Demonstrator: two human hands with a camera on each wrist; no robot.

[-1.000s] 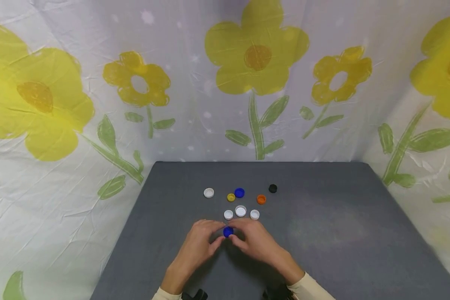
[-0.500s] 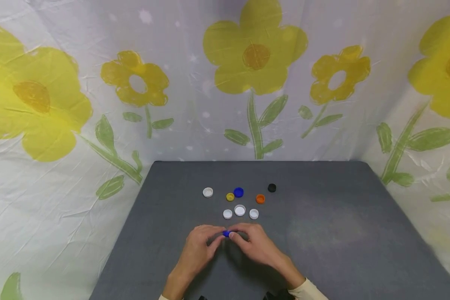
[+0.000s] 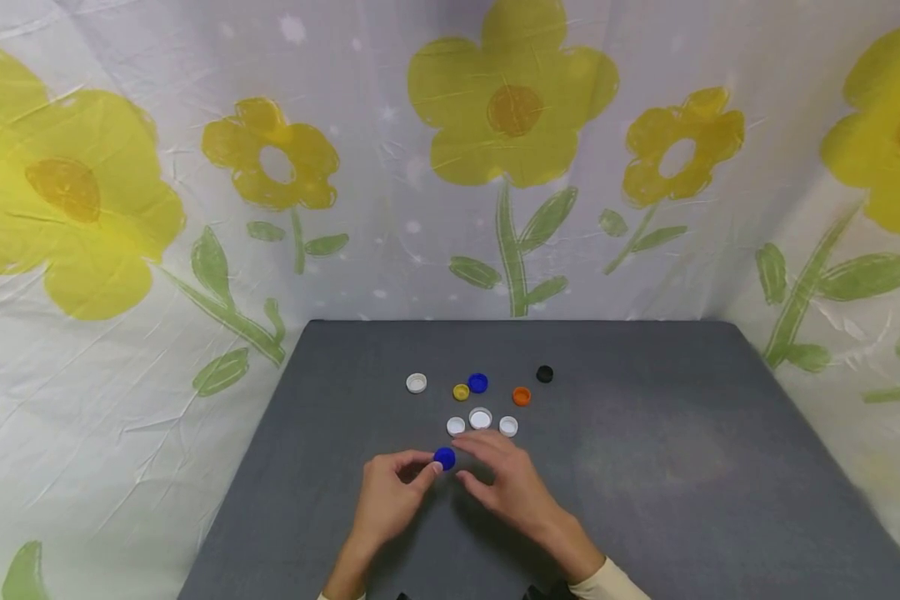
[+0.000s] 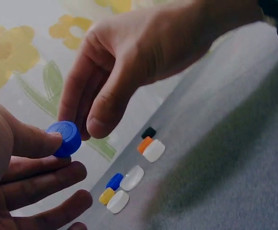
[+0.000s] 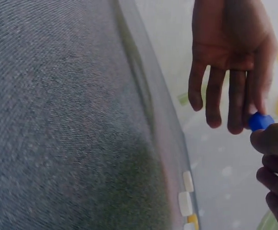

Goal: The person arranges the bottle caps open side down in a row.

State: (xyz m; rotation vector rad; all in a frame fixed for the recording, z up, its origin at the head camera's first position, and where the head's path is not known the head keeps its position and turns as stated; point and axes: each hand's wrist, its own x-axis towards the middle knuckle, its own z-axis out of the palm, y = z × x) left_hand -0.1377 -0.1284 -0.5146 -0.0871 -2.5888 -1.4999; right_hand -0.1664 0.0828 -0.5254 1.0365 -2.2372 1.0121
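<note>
A small blue bottle cap (image 3: 444, 458) is held up over the near part of the grey table. My left hand (image 3: 392, 493) pinches it between thumb and index finger; in the left wrist view the cap (image 4: 67, 138) shows its flat top and ridged side, with the other fingers spread below. My right hand (image 3: 512, 483) is just right of the cap, thumb and fingers loosely bent and apart with nothing between them. In the head view a gap shows between the cap and the right fingertips.
Beyond the hands lie three white caps, the middle one (image 3: 480, 418) largest. Behind them sit a yellow cap (image 3: 461, 392), another blue cap (image 3: 477, 382), an orange cap (image 3: 522, 396), a black cap (image 3: 545, 373) and a white cap (image 3: 416, 383). A flowered curtain (image 3: 390, 250) surrounds the table.
Both hands had fingers on the blue cap; now the right hand has let go and moved slightly right. The left hand has drawn the cap a little left and turned its flat face up.
</note>
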